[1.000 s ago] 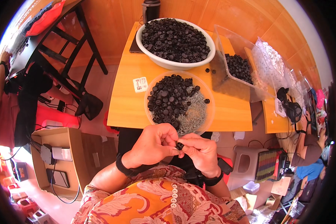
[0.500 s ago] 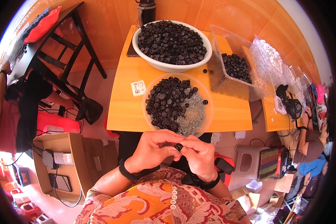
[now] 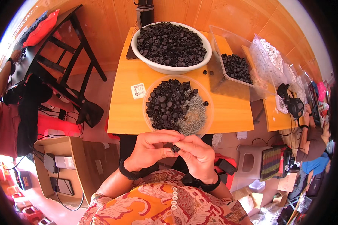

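**Both hands pinched one small black part below the table edge**

A single small black part [image 3: 175,149] sat between the fingertips of both hands, held close to the person's body just below the near edge of the orange table [image 3: 127,108]. The left hand [image 3: 151,148] curled around it from the left with thumb and fingers closed on it; the right hand [image 3: 197,155] met it from the right, its fingertips closed on the same piece. Each wrist wore one dark band.

Directly beyond the hands, one clear round dish [image 3: 210,112] stood on the table, holding a heap of black caps on its left side and a pile of small silvery metal pieces on its right; both were too many to count. Behind it stood one white bowl [image 3: 165,68] filled with more black caps. To the right lay one clear rectangular tray [image 3: 218,41] with a smaller batch of caps. Two loose caps lay on the table between bowl and tray. One small white label [image 3: 138,90] lay left of the dish.

One open cardboard box [image 3: 75,157] stood on the floor to the left.
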Demonstrator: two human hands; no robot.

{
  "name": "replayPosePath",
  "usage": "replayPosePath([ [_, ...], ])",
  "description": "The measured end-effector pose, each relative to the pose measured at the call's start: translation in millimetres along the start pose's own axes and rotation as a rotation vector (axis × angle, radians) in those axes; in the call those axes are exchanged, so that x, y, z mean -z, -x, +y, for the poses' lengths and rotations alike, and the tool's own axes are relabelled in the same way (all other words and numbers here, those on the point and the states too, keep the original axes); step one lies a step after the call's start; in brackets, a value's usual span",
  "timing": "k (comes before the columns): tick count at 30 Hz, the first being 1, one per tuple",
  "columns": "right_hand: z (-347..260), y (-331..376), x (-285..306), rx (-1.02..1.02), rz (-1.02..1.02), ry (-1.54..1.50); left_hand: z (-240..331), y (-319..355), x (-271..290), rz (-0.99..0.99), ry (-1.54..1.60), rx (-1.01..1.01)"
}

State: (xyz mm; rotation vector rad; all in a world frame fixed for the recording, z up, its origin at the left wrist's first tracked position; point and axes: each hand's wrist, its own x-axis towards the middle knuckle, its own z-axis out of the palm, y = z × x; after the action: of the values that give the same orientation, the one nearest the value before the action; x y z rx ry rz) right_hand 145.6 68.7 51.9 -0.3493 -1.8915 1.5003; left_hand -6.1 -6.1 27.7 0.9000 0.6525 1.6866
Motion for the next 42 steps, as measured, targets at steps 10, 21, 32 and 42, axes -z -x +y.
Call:
replayPosePath([
  [10,-1.3,3.4,1.2,-0.091,0.004,-0.023,0.7,3.3,0.5,-0.022,-0.114,-0.043],
  [21,5.4,7.4,-3.5,-0.146,0.103,-0.167,-3.7,7.0,-4.7,0.107,-0.268,-0.135],
  [32,10.7,16.6,-9.9,-0.516,0.137,-0.483,-0.7,24.3,-8.7,0.118,-0.727,-0.303],
  [42,-5.8,20.1,-15.3,-0.581,0.027,-0.440,-0.7,43.3,-9.7,0.043,-0.793,-0.266],
])
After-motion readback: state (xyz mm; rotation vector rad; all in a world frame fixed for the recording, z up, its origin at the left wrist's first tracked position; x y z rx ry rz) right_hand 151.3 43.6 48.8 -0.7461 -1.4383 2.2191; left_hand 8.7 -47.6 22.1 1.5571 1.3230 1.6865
